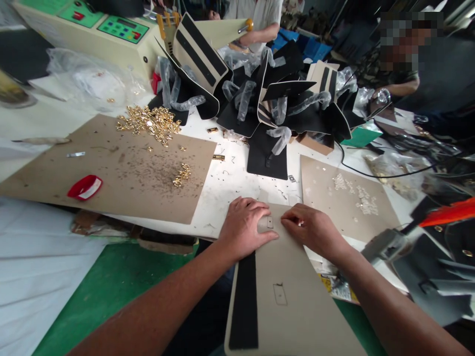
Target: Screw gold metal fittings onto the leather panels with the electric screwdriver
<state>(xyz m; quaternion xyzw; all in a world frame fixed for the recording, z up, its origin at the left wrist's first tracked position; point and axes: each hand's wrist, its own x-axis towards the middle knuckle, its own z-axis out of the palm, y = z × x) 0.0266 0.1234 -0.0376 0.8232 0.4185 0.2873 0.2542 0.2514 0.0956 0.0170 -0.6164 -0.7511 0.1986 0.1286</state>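
Observation:
A long beige panel [297,306] with a black strip [245,301] along its left side runs from the table edge toward me. Two small rectangles are marked on it, each with a dot inside. My left hand [247,225] lies on the panel's far end, thumb and fingers spread around the farther rectangle [270,222]. Just right of that mark, my right hand [311,227] is closed in a pinch against the panel. A tiny pale bit shows at its fingertips, too small to name.
Gold metal fittings [152,123] and a red tape roll [85,188] lie on a brown board [148,198] at left. Small white pieces [365,200] cover another board [349,217] at right. Black panels with plastic-wrapped handles [245,99] stand behind. Two people are across the table.

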